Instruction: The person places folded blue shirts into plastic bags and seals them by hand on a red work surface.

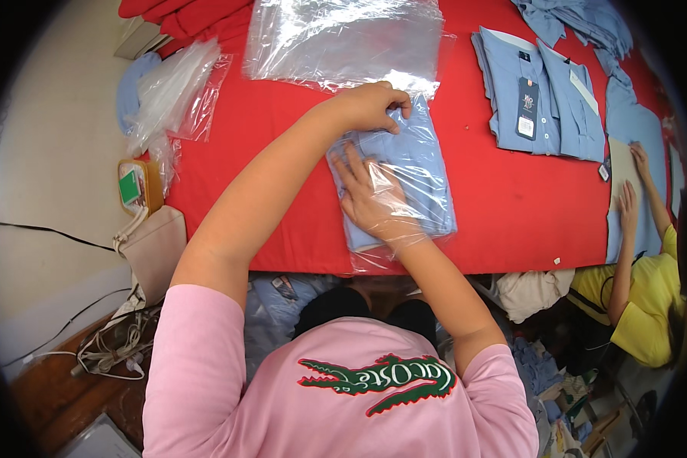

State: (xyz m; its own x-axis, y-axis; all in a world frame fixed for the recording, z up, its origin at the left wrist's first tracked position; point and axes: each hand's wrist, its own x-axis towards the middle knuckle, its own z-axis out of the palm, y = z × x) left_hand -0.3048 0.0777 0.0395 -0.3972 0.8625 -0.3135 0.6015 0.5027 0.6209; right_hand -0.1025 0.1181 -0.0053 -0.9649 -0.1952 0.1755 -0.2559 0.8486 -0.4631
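Note:
A folded light-blue shirt lies in a clear plastic bag at the near edge of the table. My left hand is at the bag's far end, its fingers curled and closed on the plastic. The right hand lies flat on the shirt with fingers spread. Shiny plastic covers that hand as far as the wrist, so it appears to be inside the bag. Just beyond my left hand, a stack of clear plastic bags rests on the red tablecloth.
Folded blue shirts with a dark tag lie at the far right. A co-worker in a yellow top presses both hands on blue cloth there. At the left are loose plastic bags, a yellow container and a white box.

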